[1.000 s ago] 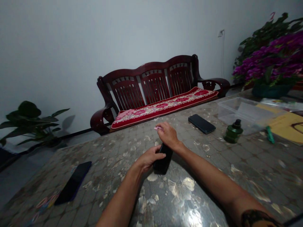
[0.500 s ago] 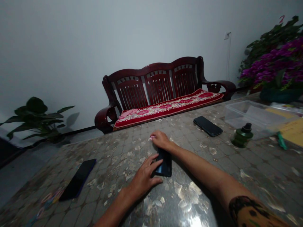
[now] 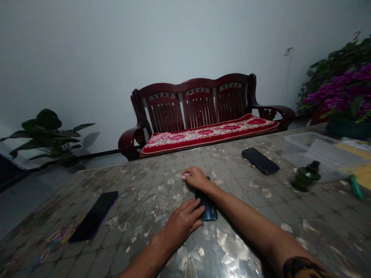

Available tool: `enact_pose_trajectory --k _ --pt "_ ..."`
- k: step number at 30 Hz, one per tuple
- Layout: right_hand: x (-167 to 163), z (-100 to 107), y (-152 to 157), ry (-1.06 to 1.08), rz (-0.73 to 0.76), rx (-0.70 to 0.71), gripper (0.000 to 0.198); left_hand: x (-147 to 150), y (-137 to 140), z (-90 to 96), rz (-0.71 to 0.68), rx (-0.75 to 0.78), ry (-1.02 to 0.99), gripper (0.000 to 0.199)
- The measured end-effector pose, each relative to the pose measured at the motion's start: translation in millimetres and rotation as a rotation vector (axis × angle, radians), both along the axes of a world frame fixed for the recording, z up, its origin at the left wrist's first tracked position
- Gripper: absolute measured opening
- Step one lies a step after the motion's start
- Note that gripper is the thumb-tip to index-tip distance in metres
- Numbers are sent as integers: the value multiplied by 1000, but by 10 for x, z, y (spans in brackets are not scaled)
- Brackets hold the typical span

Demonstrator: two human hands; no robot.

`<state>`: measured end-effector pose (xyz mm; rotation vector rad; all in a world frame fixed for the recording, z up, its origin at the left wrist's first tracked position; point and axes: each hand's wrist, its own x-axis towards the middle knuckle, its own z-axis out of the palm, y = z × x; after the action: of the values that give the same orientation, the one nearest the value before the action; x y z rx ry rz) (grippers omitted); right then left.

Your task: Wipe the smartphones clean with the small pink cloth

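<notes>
On the table's middle lies a dark blue smartphone [image 3: 210, 210], its upper part hidden under my right forearm and hand. My left hand [image 3: 183, 219] rests at its left edge, fingers stretched out with the tips touching the phone. My right hand [image 3: 197, 178] is just beyond, closed over the phone's far end. A small pink-and-white piece [image 3: 186, 175], whose kind I cannot make out, pokes out from its fingers.
A black phone [image 3: 94, 216] lies left beside colourful bands [image 3: 58, 237]. Another dark phone [image 3: 261, 160], a green bottle [image 3: 305, 177] and a clear plastic box [image 3: 301, 141] are on the right. A wooden bench [image 3: 199, 100] stands behind the patterned table [image 3: 150, 185].
My left hand has shifted slightly right, its fingers closer together and lower on the phone. The phone's near end appears farther right. The view has tilted a little.
</notes>
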<state>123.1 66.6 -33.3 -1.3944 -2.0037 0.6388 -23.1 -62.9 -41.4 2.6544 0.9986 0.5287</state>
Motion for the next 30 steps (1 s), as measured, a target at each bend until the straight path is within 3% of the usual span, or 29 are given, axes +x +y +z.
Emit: enact_pose_trajectory --k 5,8,11,17,21,25,30 --pt "-28 -10 61 318 -14 -145 22 53 -13 -1 32 -57 -76 40" --pt "126 29 100 394 -55 -140 33 74 -28 12 37 -61 -78 36" --pt "415 20 72 475 -61 -95 31 109 -53 19 57 -69 -109 32" --pt "866 -98 -181 234 -53 136 19 196 -92 46 123 2 -110 29" --pt "843 -75 -296 5 -1 242 17 221 -94 93 165 35 -78 27" --pt "738 -20 -338 -192 71 284 19 209 -68 82 188 9 -186 25" --pt "719 -6 -397 -215 210 313 27 182 -13 19 196 -14 -248 28"
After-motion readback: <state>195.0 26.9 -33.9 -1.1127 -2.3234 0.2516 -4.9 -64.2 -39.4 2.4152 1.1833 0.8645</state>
